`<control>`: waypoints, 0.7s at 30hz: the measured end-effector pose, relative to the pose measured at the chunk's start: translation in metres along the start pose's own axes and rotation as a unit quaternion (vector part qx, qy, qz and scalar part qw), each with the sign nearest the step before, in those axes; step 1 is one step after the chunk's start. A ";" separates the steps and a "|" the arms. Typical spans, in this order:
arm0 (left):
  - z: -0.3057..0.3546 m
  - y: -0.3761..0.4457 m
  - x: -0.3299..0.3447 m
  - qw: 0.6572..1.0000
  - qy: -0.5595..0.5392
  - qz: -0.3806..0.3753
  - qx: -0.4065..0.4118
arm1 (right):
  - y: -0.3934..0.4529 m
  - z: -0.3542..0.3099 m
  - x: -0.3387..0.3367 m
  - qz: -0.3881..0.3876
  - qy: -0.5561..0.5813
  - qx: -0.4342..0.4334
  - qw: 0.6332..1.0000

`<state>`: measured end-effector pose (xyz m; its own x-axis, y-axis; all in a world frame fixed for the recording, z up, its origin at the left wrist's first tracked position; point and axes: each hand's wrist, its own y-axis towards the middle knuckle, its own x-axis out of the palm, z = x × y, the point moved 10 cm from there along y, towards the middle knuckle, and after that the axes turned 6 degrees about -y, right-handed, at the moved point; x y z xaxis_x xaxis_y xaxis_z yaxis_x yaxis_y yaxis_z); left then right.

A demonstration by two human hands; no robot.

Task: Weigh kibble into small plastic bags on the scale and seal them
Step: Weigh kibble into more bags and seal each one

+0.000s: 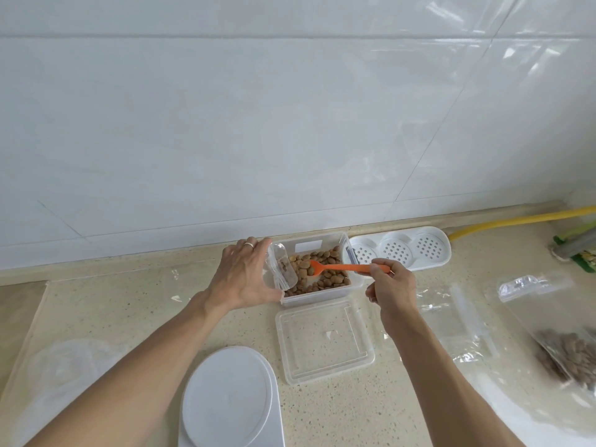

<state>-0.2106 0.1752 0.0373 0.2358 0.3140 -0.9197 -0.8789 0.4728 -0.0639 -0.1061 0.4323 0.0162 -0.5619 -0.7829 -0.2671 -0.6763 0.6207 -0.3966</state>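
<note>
**Q:** Kibble (317,269), brown and rounded: where does it lie, and what do your hands do?

**A:** It fills the floor of the clear plastic container (317,293) at the back of the speckled countertop (129,304), close to the white tiled wall (258,124).

**Q:** Read the figure from left to right.

**A:** At far left, clear plastic sheeting (61,366) lies flat on the counter. Next, at the near edge, stands the white scale (230,401), its round platform bare. Your left hand (248,275), a ring on one finger, grips a small plastic bag (283,269) at the container's left rim; the bag holds a few pieces. Just in front of the container lies its clear lid (324,341), flat.

**Q:** And the right side?

**A:** Your right hand (392,285) pinches the handle of an orange scoop (345,267), whose bowl rests among the kibble. Behind that hand sits a white perforated tray (400,250) with three round wells. Further right, an empty zip bag (458,321) lies flat; at far right, a filled zip bag (561,343) lies on the counter.
</note>
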 end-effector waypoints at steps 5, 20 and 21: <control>0.015 0.005 0.000 1.000 -0.010 -0.009 0.008 | -0.009 -0.035 0.000 -0.028 -0.020 -0.068 0.997; 0.006 0.003 0.003 0.957 -0.288 0.017 -0.046 | -0.063 -0.120 0.038 -0.138 -0.189 -0.320 0.918; 0.007 0.002 0.004 0.957 -0.287 0.019 -0.046 | -0.069 -0.121 0.045 -0.146 -0.226 -0.346 0.899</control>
<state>-0.2084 0.1830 0.0365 0.3692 0.7416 -0.5601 -0.9177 0.3860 -0.0938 -0.1423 0.3596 0.1374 -0.1677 -0.7570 -0.6315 -0.9856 0.1412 0.0925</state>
